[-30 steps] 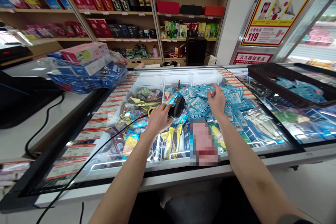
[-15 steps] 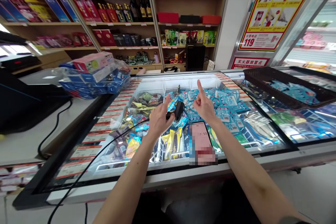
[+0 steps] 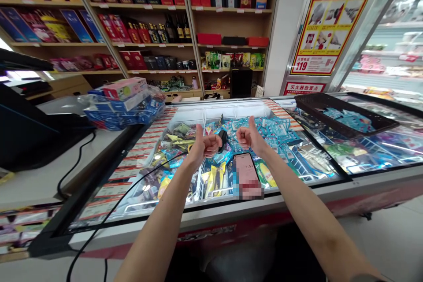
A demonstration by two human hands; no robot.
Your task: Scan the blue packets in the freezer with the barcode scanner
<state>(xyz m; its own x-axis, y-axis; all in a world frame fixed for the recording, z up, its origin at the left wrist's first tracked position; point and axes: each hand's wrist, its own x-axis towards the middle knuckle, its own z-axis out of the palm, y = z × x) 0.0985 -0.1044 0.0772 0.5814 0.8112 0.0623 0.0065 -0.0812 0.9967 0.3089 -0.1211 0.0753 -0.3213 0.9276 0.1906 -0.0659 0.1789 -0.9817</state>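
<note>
My left hand (image 3: 202, 147) is closed in a loose fist with its thumb pointing up, and nothing shows in it. Just beyond its knuckles lies a black handheld scanner (image 3: 224, 139), partly hidden; a black cable runs from behind the hand to the lower left. My right hand (image 3: 251, 137) is also curled, thumb raised, with nothing visible in the fingers. Both hands are above the glass top of a chest freezer (image 3: 194, 222). Below my right hand a phone (image 3: 246, 169) lies on the glass, its screen lit and partly pixelated.
Wrapped ice creams and many blue packets (image 3: 277, 130) show around the hands. A black tray (image 3: 385, 128) with more blue packets stands at right. Plastic-wrapped boxes (image 3: 127, 105) sit on the left counter (image 3: 29, 180). Shelves of boxes and bottles stand behind the freezer.
My left hand's extended fingers have curled into a fist with the thumb up, and the scanner beside it shows more. My right hand has gone from a pointing finger to a raised thumb.
</note>
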